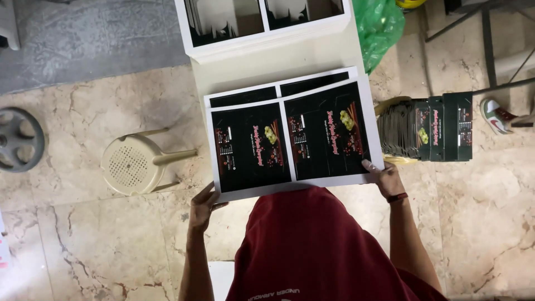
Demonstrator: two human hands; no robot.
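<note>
A large white sheet (294, 142) printed with two black carton designs lies on top of a stack of like sheets on a narrow table. My left hand (202, 207) grips the stack's near left corner, fingers under the edge. My right hand (383, 174) holds the near right corner, thumb on top of the sheet. A second sheet (278, 89) shows just behind, offset toward the far side. My dark red shirt (312, 245) fills the bottom middle.
A white frame (267, 33) with cut-out sheets sits at the far end of the table. A pile of black folded cartons (429, 128) stands at the right. A beige plastic stool (134, 163) lies tipped at the left, a grey wheel (16, 138) further left, a green bag (379, 25) at the top.
</note>
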